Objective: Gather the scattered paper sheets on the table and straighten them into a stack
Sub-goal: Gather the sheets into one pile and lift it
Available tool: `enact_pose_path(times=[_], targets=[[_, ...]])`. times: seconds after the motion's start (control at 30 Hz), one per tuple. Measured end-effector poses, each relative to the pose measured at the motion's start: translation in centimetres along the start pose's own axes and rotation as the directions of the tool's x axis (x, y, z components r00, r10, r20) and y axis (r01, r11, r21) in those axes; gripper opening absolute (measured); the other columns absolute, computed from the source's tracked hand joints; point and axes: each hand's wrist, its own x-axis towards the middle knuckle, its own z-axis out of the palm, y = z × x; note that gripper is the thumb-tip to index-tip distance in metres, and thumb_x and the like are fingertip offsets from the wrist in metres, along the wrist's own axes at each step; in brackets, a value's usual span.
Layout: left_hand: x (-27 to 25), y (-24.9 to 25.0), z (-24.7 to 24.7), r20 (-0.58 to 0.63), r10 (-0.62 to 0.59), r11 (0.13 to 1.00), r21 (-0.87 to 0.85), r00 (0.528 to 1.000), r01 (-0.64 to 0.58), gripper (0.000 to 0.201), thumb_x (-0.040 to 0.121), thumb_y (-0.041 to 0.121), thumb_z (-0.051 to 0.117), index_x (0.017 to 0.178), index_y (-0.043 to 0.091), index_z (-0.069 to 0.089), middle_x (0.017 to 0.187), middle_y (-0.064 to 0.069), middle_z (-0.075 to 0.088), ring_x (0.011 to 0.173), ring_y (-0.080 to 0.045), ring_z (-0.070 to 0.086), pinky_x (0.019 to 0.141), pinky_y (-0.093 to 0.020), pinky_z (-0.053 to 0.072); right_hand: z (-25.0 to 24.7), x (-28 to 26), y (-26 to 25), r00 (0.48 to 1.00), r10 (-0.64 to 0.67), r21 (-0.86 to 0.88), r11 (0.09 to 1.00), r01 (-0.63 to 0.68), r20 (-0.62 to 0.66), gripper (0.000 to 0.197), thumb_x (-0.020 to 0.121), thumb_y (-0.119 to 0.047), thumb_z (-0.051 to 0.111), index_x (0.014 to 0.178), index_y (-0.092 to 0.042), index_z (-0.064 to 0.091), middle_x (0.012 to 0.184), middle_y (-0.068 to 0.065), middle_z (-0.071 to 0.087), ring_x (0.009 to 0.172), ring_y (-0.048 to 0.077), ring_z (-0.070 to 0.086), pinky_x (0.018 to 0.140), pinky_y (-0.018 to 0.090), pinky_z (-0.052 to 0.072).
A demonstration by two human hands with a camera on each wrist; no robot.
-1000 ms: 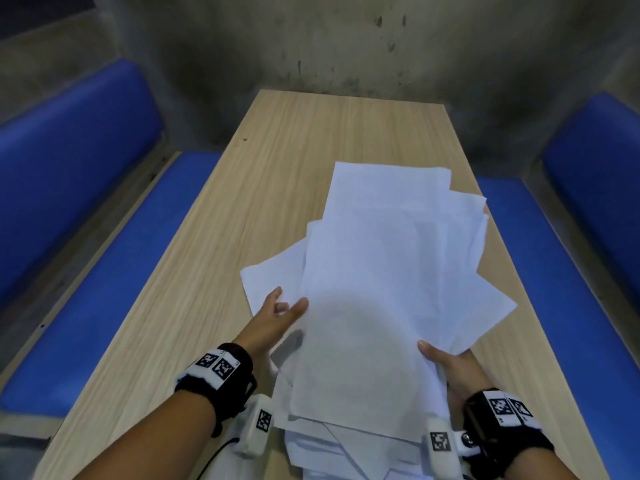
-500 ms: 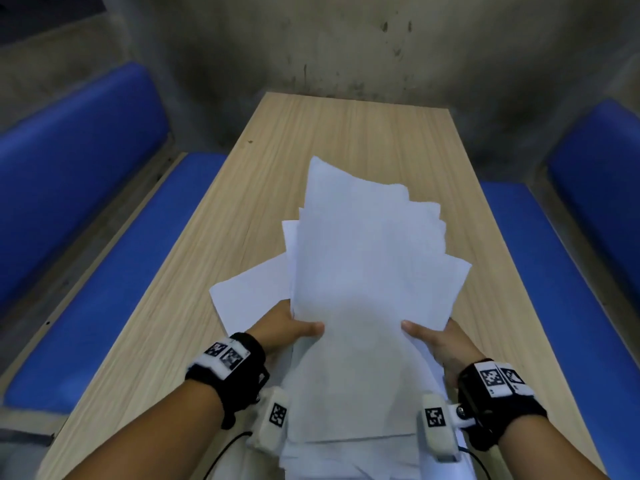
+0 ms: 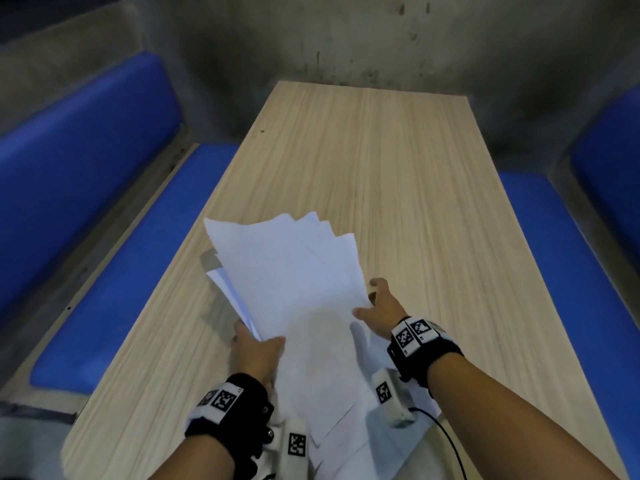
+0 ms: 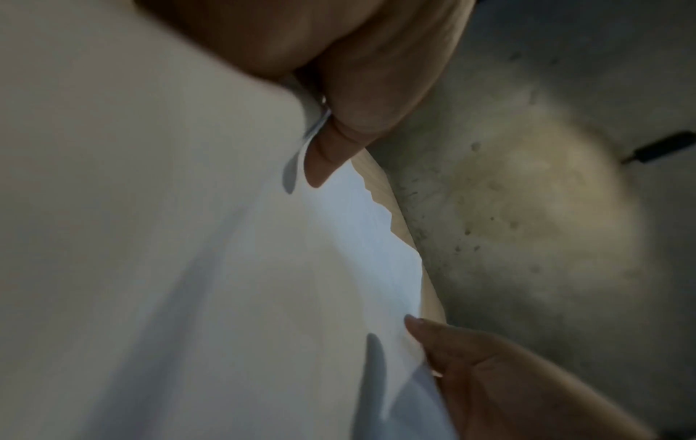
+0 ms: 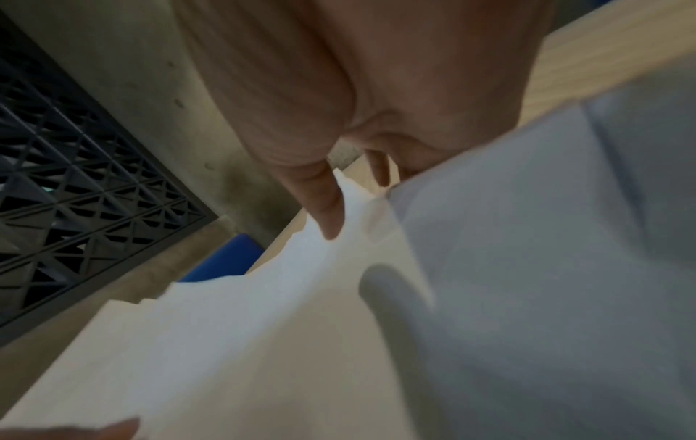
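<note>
Several white paper sheets [image 3: 298, 285] form one loose bundle over the near half of the wooden table [image 3: 398, 161]. Their far corners fan out and point up and to the left. My left hand [image 3: 259, 342] pinches the bundle's left edge, thumb on top, fingers hidden underneath; the left wrist view shows that thumb [image 4: 331, 154] pressed on the paper [image 4: 244, 282]. My right hand [image 3: 372, 303] holds the right edge, thumb [image 5: 324, 205] lying on the top sheet [image 5: 301, 342] and fingers behind the edge. The near ends spread unevenly between my wrists.
Blue padded benches run along the left [image 3: 114, 271] and right [image 3: 568, 271] sides of the table. A stained concrete wall [image 3: 346, 39] closes the far end. A black lattice panel [image 5: 75, 184] shows in the right wrist view.
The spread sheets have been drawn in to a narrower bundle and swung to the left. My right hand has slid forward along the right edge; my left hand now grips the left edge.
</note>
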Motion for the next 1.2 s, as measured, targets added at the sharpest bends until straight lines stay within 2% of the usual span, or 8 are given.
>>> enact_pose_path(times=[0.1, 0.2, 0.3, 0.43, 0.73, 0.93, 1.07, 1.2], targets=[[0.8, 1.2, 0.5, 0.018, 0.014, 0.996, -0.086, 1.000, -0.012, 0.073, 0.079, 0.006, 0.065, 0.142, 0.015, 0.029, 0.121, 0.001, 0.042, 0.102, -0.022, 0.050, 0.097, -0.041, 0.046, 0.6, -0.2, 0.6, 0.998, 0.057, 0.002, 0.998, -0.057, -0.002, 0.053, 0.090, -0.015, 0.057, 0.136, -0.006, 0.033, 0.125, 0.012, 0.054, 0.120, 0.029, 0.052, 0.088, 0.029, 0.040], [0.9, 2.5, 0.2, 0.217, 0.064, 0.997, -0.049, 0.974, -0.054, 0.027, 0.079, -0.001, 0.059, 0.101, 0.017, 0.060, 0.096, -0.003, 0.063, 0.083, -0.021, 0.060, 0.074, -0.027, 0.048, 0.1, -1.1, 1.4, 0.999, 0.001, -0.005, 1.000, -0.001, -0.049, 0.005, 0.090, -0.005, 0.046, 0.095, -0.006, 0.047, 0.082, 0.001, 0.042, 0.084, 0.019, 0.046, 0.068, 0.021, 0.034], [0.2, 6.0, -0.2, 0.285, 0.272, 0.942, 0.116, 0.919, -0.315, 0.032, 0.084, 0.005, 0.065, 0.113, 0.016, 0.062, 0.108, 0.000, 0.068, 0.102, -0.020, 0.064, 0.084, -0.027, 0.047, -2.0, -3.0, 0.7, 0.977, -0.163, 0.196, 0.962, 0.189, -0.140, 0.035, 0.087, 0.007, 0.044, 0.117, -0.008, 0.055, 0.105, 0.003, 0.058, 0.098, 0.017, 0.053, 0.082, 0.022, 0.041], [-2.1, 13.4, -1.0, 0.273, 0.557, 0.742, 0.260, 0.784, -0.618, 0.033, 0.078, 0.020, 0.074, 0.111, 0.015, 0.069, 0.102, 0.006, 0.070, 0.093, -0.012, 0.066, 0.076, -0.021, 0.050, -5.7, -6.4, -2.4, 0.889, -0.247, 0.495, 0.758, 0.425, -0.385, 0.049, 0.081, 0.019, 0.045, 0.101, -0.025, 0.054, 0.109, 0.003, 0.065, 0.101, 0.013, 0.063, 0.093, 0.032, 0.046], [-8.2, 19.6, -0.4, 0.223, 0.834, 0.493, 0.109, 0.505, -0.863, 0.029, 0.086, 0.022, 0.068, 0.115, 0.018, 0.069, 0.104, 0.018, 0.067, 0.093, 0.008, 0.061, 0.079, -0.014, 0.051, -9.4, -11.2, -5.9, 0.635, -0.274, 0.423, 0.552, 0.719, -0.722, 0.064, 0.087, 0.015, 0.042, 0.129, -0.034, 0.038, 0.127, 0.004, 0.058, 0.119, 0.016, 0.057, 0.101, 0.028, 0.044], [-6.8, 15.5, 1.2, 0.281, 0.714, 0.663, 0.023, 0.642, -0.748, 0.019, 0.082, 0.020, 0.072, 0.101, 0.023, 0.071, 0.087, 0.030, 0.065, 0.078, 0.023, 0.060, 0.072, -0.006, 0.049, -8.3, -11.1, -4.0, 0.722, -0.208, 0.469, 0.638, 0.611, -0.660, 0.064, 0.087, 0.014, 0.046, 0.134, -0.028, 0.036, 0.133, 0.002, 0.054, 0.115, -0.005, 0.057, 0.098, 0.017, 0.047], [-6.1, 13.9, 1.9, 0.341, 0.618, 0.770, -0.086, 0.708, -0.632, 0.026, 0.077, 0.013, 0.077, 0.089, 0.033, 0.068, 0.080, 0.029, 0.073, 0.083, 0.011, 0.068, 0.067, -0.013, 0.052, -7.7, -11.1, -3.4, 0.739, -0.140, 0.447, 0.717, 0.535, -0.659, 0.073, 0.082, -0.005, 0.055, 0.146, -0.019, 0.023, 0.136, 0.001, 0.044, 0.130, 0.023, 0.047, 0.114, 0.050, 0.033], [-5.2, 14.4, 1.2, 0.388, 0.572, 0.812, -0.148, 0.723, -0.564, 0.035, 0.073, 0.013, 0.080, 0.104, 0.027, 0.070, 0.101, 0.013, 0.076, 0.096, -0.005, 0.071, 0.078, -0.024, 0.057, -8.8, -11.4, -3.9, 0.742, -0.142, 0.495, 0.660, 0.564, -0.656, 0.064, 0.083, 0.009, 0.053, 0.127, -0.035, 0.036, 0.135, 0.005, 0.052, 0.124, 0.018, 0.054, 0.109, 0.048, 0.041]])
